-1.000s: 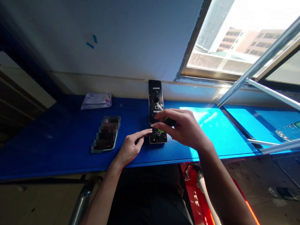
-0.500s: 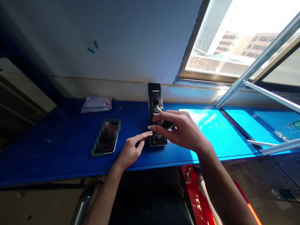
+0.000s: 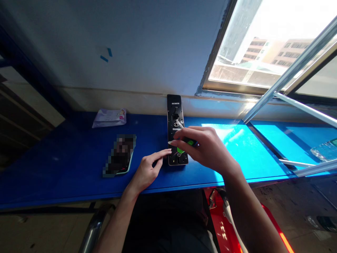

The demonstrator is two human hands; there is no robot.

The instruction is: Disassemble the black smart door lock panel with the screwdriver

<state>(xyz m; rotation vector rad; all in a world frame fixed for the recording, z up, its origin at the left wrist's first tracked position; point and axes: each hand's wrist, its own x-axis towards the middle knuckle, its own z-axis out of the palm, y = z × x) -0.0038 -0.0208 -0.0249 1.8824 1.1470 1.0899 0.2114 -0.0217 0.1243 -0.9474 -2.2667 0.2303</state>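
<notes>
Black panel (image 3: 174, 99) lies at the centre of the frame on a blue table (image 3: 155, 133). From the left, 1 purple packet (image 3: 110, 118) lies above 1 phone (image 3: 121, 154); the left hand (image 3: 148, 169), open, touches the panel's left edge with its fingertips; the right hand (image 3: 206, 142) grips 1 green-and-black tool (image 3: 190, 143) above the panel; 1 clear bottle (image 3: 325, 150) lies at the right edge.

A blue tabletop (image 3: 152, 135) carries a long black panel (image 3: 173, 99), the landmark here, lying lengthwise from the near side toward the wall. Left of the panel lie a phone (image 3: 126, 154) in a pale green case and, farther back, a pale purple packet (image 3: 109, 117). Right of it, sunlight brightens the surface, and a clear plastic bottle (image 3: 325, 150) lies well apart at the far right.
</notes>
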